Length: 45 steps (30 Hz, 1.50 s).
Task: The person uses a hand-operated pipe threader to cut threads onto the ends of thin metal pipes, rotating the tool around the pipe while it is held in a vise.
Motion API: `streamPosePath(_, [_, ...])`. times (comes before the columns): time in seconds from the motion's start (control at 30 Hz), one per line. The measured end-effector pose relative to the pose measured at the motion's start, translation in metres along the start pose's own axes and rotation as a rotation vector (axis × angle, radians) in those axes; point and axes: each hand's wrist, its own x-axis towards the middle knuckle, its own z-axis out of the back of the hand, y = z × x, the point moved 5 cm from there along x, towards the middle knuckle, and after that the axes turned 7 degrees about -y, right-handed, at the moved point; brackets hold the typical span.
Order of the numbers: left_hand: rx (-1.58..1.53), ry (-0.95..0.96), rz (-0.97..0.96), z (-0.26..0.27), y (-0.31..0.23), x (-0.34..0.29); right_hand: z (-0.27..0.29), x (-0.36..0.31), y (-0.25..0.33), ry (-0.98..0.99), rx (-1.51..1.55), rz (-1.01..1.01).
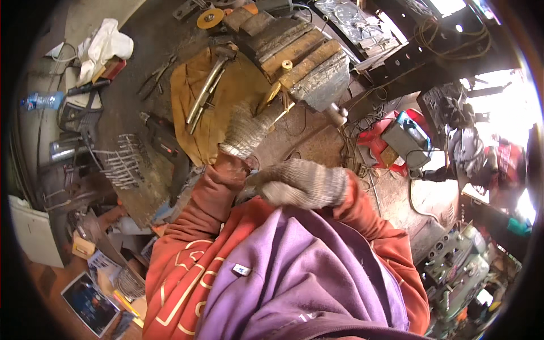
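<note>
My left hand, in a grey knitted glove, reaches forward to the front of a bench vise. Its fingers are closed round the lower end of a slim brass-coloured piece, which slants up to the vise jaws. A round brass fitting shows on top of the jaws. Close to my body, my right hand, also gloved, is bent inward beside my left cuff with its fingers curled. What it holds, if anything, is hidden. A hammer lies left of the vise on a brown cloth, beside thin metal rods.
Left on the bench are a drill, tongs, a welded metal grid and a plastic bottle. A yellow disc lies behind. Cables and a grey box on a red stool stand right.
</note>
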Motion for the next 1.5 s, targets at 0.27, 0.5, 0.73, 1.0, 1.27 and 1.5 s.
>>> streamPosePath(0.27, [0.383,-0.383,0.008,0.064,0.02,-0.085,0.026,-0.024,-0.169,-0.314,0.002,-0.226])
streamPosePath(0.5, [0.398,-0.49,-0.087,0.097,0.036,-0.199,0.0,0.047,-0.253,-0.67,0.343,-0.505])
streamPosePath(0.73, [0.037,-0.66,0.086,0.173,0.055,-0.356,-0.113,0.095,-0.244,-0.415,1.102,-0.52])
streamPosePath(1.0, [-0.382,-1.431,0.198,0.305,0.241,-0.452,-0.213,0.07,-0.18,-0.413,0.684,-0.414])
streamPosePath(1.27, [0.345,-1.581,-0.215,0.26,0.234,-0.432,-0.211,0.066,-0.173,-0.183,0.234,-0.324])
streamPosePath(1.5, [0.924,-0.393,-0.425,0.131,0.116,-0.261,-0.174,0.074,-0.181,-0.116,-0.163,0.113])
